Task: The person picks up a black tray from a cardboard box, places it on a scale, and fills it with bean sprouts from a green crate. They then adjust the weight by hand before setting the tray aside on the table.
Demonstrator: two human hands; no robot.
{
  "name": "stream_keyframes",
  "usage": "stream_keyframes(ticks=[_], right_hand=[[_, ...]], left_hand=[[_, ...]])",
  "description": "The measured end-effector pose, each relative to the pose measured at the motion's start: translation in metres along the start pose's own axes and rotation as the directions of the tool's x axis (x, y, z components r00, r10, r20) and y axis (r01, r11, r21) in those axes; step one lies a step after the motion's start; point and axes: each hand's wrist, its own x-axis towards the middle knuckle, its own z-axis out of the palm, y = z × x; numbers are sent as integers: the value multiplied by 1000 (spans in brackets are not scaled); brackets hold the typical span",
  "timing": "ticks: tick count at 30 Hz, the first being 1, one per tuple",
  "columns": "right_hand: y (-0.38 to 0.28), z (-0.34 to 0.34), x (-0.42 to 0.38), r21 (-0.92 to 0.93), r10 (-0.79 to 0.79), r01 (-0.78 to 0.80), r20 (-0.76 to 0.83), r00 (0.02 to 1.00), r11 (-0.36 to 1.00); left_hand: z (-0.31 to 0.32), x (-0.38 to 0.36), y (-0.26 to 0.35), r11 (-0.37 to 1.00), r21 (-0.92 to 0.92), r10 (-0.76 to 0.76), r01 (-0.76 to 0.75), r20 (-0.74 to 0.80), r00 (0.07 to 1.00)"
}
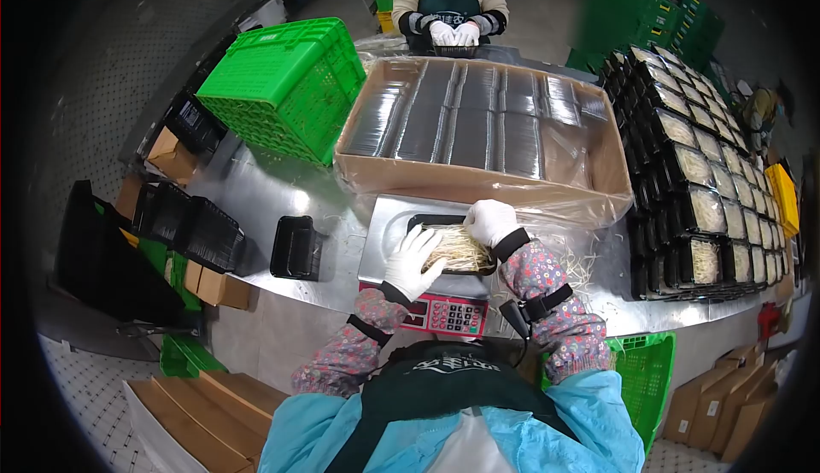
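Observation:
A black plastic tray [485, 270] filled with thin, pale sprout-like stems [457, 251] rests on the metal plate of a weighing scale [382, 246]. The scale's red keypad panel [446, 314] faces me. My left hand [412, 264], in a white glove, lies over the left side of the tray with its fingers spread on the stems. At the tray's upper right, my gloved right hand [491, 222] is closed, fingers curled down at the stems and rim. What it pinches is hidden behind the knuckles.
A large carton [478, 178] of stacked black trays stands behind the scale. An empty tray [294, 247] sits left, near a green crate [282, 88]. Filled trays [705, 208] are piled high at right. Across the table, a co-worker's gloved hands [454, 34] touch a tray.

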Motion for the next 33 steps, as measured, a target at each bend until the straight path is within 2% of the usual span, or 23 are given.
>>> stream_keyframes(ticks=[3, 5, 6, 8, 9, 11, 13, 15, 17, 18, 21, 23, 24, 26, 27, 28, 30, 31, 32, 33], right_hand=[[10, -4, -7, 37, -60, 60, 5, 998, 998], [14, -3, -10, 139, -170, 189, -134, 976, 972], [12, -5, -10, 138, -170, 188, -134, 976, 972], [7, -7, -12, 211, -325, 380, -254, 911, 901], [3, -7, -14, 211, -324, 380, -256, 911, 901], [-9, -7, -17, 232, -440, 510, -295, 848, 828], [-19, 7, -16, 163, -503, 520, -134, 854, 839], [-21, 9, -18, 241, -455, 456, -64, 888, 857], [-9, -2, -19, 384, -448, 479, -174, 877, 789], [-3, -11, -23, 460, -400, 448, -204, 893, 766], [12, -43, -41, 603, -205, 297, -219, 954, 740], [36, -30, -39, 666, -80, 281, -316, 945, 691], [38, -27, -42, 745, -21, 239, -290, 957, 622], [35, -16, -50, 756, -3, 222, -280, 960, 615], [31, -10, -55, 766, 10, 209, -270, 963, 608], [25, -4, -61, 673, -19, 224, -299, 954, 705], [10, -4, -74, 288, -109, 209, -327, 939, 934], [1, -5, -79, 63, -143, 173, -331, 933, 983], [-1, -3, -80, 62, -139, 169, -333, 933, 984], [-1, 1, -80, -50, -124, 114, -282, 951, 992]], left_hand=[[3, -1, -1, 1000, -17, -3, 3, -20, 1000], [6, -2, -4, 1000, -13, 0, 0, -10, 1000], [5, -1, -2, 1000, -13, 0, 0, -11, 1000], [3, 1, 1, 993, -77, -92, 93, 14, 996], [2, 0, 1, 993, -77, -90, 91, 14, 996], [0, 0, 1, 970, -199, -140, 137, 0, 990], [-1, -2, 2, 951, -268, -160, 153, -4, 987], [-7, -3, -1, 927, -335, -182, 169, -9, 983], [-18, -10, -8, 967, -243, -79, 75, -5, 997], [-20, -13, -15, 952, -304, -49, 44, -10, 999], [-33, -13, -32, 966, -254, -20, 40, 82, 996], [-36, -14, -37, 965, -252, -55, 76, 90, 994], [-41, -9, -36, 980, -194, -15, 32, 85, 996], [-43, 3, -37, 996, -77, 41, -35, 83, 996], [-44, 12, -33, 996, -79, 45, -38, 86, 995], [-47, 22, -26, 997, -48, 69, -62, 151, 986], [-42, 40, -19, 990, -10, 139, -140, 216, 966], [-36, 47, -18, 989, -12, 143, -144, 217, 966], [-28, 53, -17, 978, 35, 188, -204, 266, 946], [-20, 56, -17, 961, 78, 230, -267, 317, 920]])
